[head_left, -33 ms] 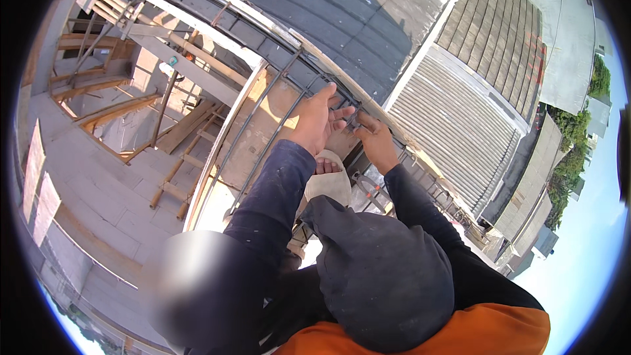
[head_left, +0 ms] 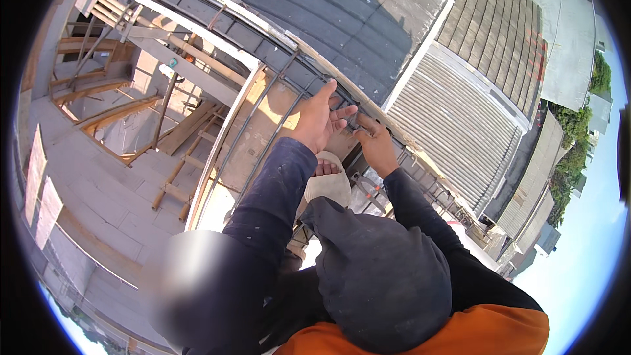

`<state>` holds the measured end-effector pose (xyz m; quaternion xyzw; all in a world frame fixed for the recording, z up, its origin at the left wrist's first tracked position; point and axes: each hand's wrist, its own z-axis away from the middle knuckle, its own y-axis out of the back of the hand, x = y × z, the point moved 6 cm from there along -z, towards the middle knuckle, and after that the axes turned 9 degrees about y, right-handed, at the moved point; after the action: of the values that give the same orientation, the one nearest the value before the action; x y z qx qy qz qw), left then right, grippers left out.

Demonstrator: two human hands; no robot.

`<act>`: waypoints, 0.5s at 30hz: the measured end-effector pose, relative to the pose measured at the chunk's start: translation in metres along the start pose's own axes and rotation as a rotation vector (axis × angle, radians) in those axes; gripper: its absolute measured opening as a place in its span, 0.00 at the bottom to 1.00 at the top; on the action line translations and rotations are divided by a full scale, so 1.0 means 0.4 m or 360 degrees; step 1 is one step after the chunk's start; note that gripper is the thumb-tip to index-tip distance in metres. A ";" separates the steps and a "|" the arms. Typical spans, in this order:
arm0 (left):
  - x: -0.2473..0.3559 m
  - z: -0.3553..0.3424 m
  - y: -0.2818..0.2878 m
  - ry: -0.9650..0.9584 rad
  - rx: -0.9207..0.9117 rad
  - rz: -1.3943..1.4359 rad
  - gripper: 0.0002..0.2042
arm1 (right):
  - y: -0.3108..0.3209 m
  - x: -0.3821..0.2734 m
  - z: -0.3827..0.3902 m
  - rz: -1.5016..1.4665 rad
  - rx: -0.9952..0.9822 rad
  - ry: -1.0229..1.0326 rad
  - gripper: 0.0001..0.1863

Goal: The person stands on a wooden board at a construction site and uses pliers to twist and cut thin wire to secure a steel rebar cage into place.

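Your left hand is over the steel cage, its thumb spread up and away from the fingers, which are loosely bent towards your other hand. Your right hand is just beside it, thumb and fingers bent in close to the left fingertips; you are working so near the dark steel that I cannot tell whether they pinch anything thin. The cage runs slantwise from the upper left down to your hands, along the edge of the dark roof. To the left of your hands, 2 bars slant down over the tan board, and your left sleeve passes close to the nearer of the 2. Below your hands, between your forearms, is a foot in a pale sandal, with the toes showing. Nearest the camera are grey cloth and orange cloth. On your left, well below, a bamboo ladder leans by an opening; on your right is a ribbed roof, with a tiled roof beyond it.
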<state>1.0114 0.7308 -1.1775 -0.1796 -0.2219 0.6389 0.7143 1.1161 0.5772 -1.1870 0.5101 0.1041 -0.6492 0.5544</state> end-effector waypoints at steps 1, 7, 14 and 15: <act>0.010 -0.007 0.002 0.0035 -0.0027 0.0053 0.38 | -0.010 -0.040 0.013 0.0016 -0.0029 -0.0034 0.28; -0.030 -0.072 -0.081 0.0141 -0.0287 -0.0177 0.54 | 0.025 -0.003 0.038 -0.0115 0.0194 0.0044 0.22; -0.046 -0.072 -0.095 0.0289 -0.0128 -0.0811 0.61 | 0.083 -0.027 0.060 -0.0144 0.0277 -0.0014 0.17; -0.052 -0.080 -0.101 0.0317 -0.0014 -0.0919 0.61 | 0.091 -0.038 0.066 0.0057 0.0332 0.0037 0.15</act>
<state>1.0608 0.7062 -1.1845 -0.1739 -0.1953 0.3879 0.8838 1.1298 0.5549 -1.1474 0.5744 0.0331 -0.6406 0.5086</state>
